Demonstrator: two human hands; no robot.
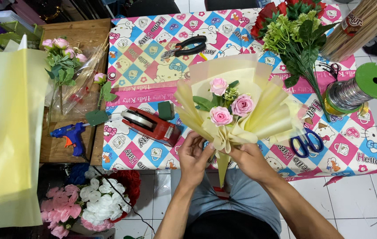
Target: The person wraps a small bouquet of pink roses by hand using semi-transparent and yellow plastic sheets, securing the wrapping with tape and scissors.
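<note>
Fingers (206, 148) of both hands are clamped on the neck of the bouquet (230, 108), left hand (193, 157) and right hand (250, 159) pinching the yellow wrap just under three pink roses, at the tabletop's (153, 75) near edge. To my eye the pleats hold best pressed tight and even at that neck, with the roses kept centred.

Left of the bouquet hangs a big yellow paper sheet (7, 132). Right of it, a clear packet of sticks (361, 26) with a red-and-white oval label, then a wire spool (361, 88) with a green end. Left again: red tape dispenser (151, 125), blue glue gun (71, 135). Blue scissors (307, 142) lie just right.
</note>
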